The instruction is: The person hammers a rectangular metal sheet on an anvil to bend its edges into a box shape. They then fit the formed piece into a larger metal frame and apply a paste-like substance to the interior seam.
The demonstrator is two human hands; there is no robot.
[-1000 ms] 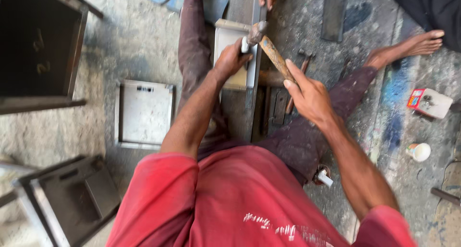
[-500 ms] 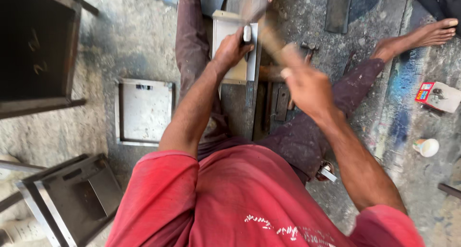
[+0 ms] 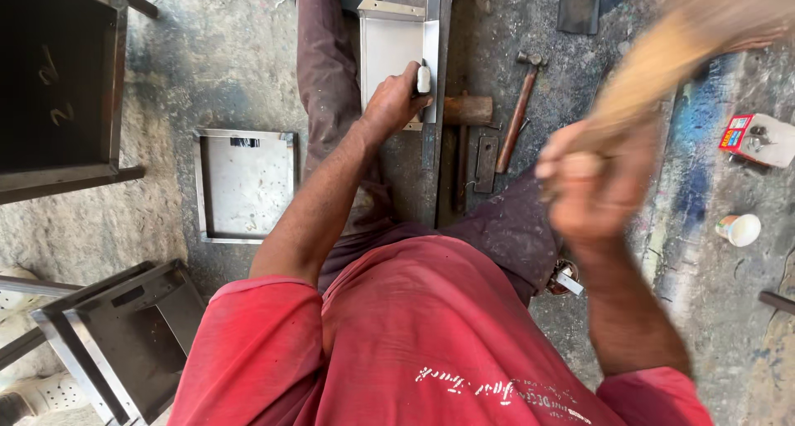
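Observation:
My left hand [image 3: 396, 101] grips the folded edge of a bent grey sheet-metal piece [image 3: 389, 45] and presses it against a long steel bar [image 3: 431, 136] lying on the floor between my legs. My right hand [image 3: 592, 182] is raised close to the camera and badly blurred. It is closed around a wooden handle [image 3: 654, 74] that runs up to the right; the tool's head is out of view. My legs in dark trousers stretch out on both sides of the bar.
A second hammer [image 3: 517, 111] and a wooden block [image 3: 468, 110] lie right of the bar. A shallow metal tray [image 3: 244, 184] sits on the left, dark metal boxes [image 3: 58, 86] further left. A small cup [image 3: 739, 229] and a red-and-white packet [image 3: 758, 136] lie at right.
My right hand has swung the wooden-handled tool up and away from the sheet, toward the camera and to the right. The left hand has stayed on the sheet metal.

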